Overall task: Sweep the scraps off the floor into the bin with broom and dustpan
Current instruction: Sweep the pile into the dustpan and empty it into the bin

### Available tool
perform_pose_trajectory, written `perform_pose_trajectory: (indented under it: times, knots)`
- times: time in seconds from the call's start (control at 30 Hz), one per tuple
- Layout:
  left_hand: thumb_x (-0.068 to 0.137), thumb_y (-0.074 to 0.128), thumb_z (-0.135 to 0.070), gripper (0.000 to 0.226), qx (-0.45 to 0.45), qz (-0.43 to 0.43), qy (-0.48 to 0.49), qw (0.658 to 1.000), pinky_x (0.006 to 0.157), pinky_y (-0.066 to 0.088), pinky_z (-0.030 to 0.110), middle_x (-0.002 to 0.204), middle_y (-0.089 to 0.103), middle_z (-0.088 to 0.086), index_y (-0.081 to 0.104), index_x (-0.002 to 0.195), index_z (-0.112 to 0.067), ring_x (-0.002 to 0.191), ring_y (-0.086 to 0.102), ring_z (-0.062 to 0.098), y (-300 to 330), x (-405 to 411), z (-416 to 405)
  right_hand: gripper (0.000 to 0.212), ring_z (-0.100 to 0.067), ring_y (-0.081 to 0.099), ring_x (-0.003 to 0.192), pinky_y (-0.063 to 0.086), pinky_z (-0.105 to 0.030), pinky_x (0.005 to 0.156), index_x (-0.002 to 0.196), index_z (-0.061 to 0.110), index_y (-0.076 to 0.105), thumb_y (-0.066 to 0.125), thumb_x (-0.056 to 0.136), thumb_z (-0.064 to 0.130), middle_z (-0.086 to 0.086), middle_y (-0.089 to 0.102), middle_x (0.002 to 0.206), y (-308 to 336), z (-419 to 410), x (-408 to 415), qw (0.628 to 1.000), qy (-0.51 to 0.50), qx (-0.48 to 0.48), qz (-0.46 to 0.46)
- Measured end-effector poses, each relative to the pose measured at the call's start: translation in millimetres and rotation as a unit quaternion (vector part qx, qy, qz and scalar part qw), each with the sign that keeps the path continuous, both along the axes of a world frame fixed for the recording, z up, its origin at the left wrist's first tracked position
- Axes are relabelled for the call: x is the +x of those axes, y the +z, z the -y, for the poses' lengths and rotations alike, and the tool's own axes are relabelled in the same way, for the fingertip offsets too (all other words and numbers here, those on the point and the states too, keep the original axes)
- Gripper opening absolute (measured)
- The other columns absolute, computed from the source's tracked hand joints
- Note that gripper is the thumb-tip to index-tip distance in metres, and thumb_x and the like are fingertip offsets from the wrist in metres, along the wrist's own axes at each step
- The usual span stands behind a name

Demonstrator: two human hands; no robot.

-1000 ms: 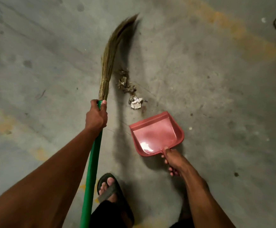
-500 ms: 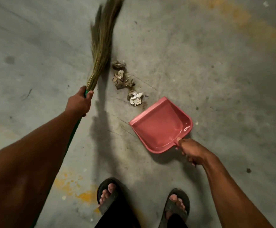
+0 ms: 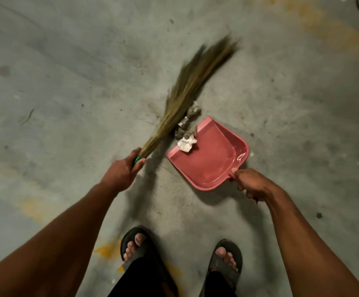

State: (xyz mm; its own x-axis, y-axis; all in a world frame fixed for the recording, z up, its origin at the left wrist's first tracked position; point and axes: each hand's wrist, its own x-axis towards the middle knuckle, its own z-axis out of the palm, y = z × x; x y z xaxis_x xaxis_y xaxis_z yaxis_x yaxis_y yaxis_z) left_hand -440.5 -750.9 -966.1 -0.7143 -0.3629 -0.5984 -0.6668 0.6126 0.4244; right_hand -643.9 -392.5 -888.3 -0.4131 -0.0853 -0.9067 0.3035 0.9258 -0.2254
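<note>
Left hand (image 3: 124, 170) clenches broom (image 3: 192, 86) right at bristle base, for short controlled flicks. Right hand (image 3: 252, 183) grips dustpan (image 3: 212, 159) handle, lip floor-flat facing bristles. Scraps (image 3: 186, 136) between grips, white wad crossing lip. Bin unseen.

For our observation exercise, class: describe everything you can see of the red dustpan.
The dustpan looks like glossy red-pink plastic: a flat scoop with raised side and back walls and a short handle. It sits on the concrete floor, open lip toward the broom. The right hand grips the handle. A crumpled white scrap lies on its lip; grey scraps lie just outside.
</note>
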Motion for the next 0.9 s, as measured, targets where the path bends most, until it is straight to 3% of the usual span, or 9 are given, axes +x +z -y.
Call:
perform_pose_trajectory:
  times: [0.17,0.37,0.47,0.6,0.73,0.9]
  knots:
    - [0.101,0.036,-0.068,0.068,0.07,0.001,-0.046,0.996,0.08,0.049,0.029,0.111,0.073,0.008,0.033,0.162,-0.038,0.082,0.068,0.019,5,23,-58,0.051,-0.017,0.044,0.049,0.037,-0.026,0.046,0.113,0.015,0.069,0.035,0.108,0.054,-0.006,0.055,0.081,-5,-20,-9,1.0,0.011,0.006,-0.011]
    - [0.107,0.04,-0.059,0.059,0.106,-0.02,-0.065,0.992,0.069,0.041,0.009,0.107,0.068,-0.006,0.031,0.162,-0.041,0.076,0.063,0.002,31,44,-111,0.045,-0.014,0.045,0.055,0.036,-0.032,0.054,0.09,0.022,0.064,0.04,0.108,0.054,-0.005,0.058,0.078,-12,-61,-2,0.999,-0.015,-0.029,-0.022]
    - [0.106,0.04,-0.062,0.055,0.101,-0.049,-0.042,0.993,0.066,0.043,0.011,0.094,0.07,-0.008,0.034,0.159,-0.048,0.07,0.064,0.002,42,52,-120,0.041,-0.012,0.042,0.053,0.035,-0.029,0.049,0.092,0.022,0.064,0.04,0.109,0.051,-0.004,0.055,0.077,-7,-86,7,0.999,-0.028,-0.045,-0.012]
    - [0.105,0.044,-0.062,0.041,0.116,-0.074,0.041,0.99,0.065,0.055,0.03,0.075,0.066,-0.003,0.04,0.146,-0.06,0.065,0.067,0.01,60,52,-118,0.037,-0.012,0.041,0.053,0.033,-0.027,0.047,0.088,0.025,0.064,0.042,0.11,0.046,-0.002,0.054,0.075,-1,-110,18,0.998,-0.032,-0.045,-0.006]
    - [0.107,0.041,-0.062,0.043,0.074,-0.088,0.132,0.985,0.053,0.055,0.032,0.075,0.068,0.004,0.042,0.149,-0.055,0.06,0.067,0.014,65,43,-105,0.041,-0.017,0.05,0.063,0.04,-0.032,0.059,0.097,0.029,0.073,0.043,0.106,0.056,-0.002,0.061,0.078,0,-118,18,0.999,-0.018,-0.026,-0.021]
    - [0.106,0.041,-0.064,0.054,0.044,-0.089,0.269,0.958,0.046,0.055,0.031,0.083,0.07,0.016,0.036,0.157,-0.046,0.06,0.067,0.025,56,31,-73,0.037,-0.017,0.055,0.063,0.041,-0.029,0.058,0.103,0.033,0.071,0.043,0.107,0.057,-0.001,0.064,0.083,7,-109,5,0.998,0.02,-0.024,-0.055]
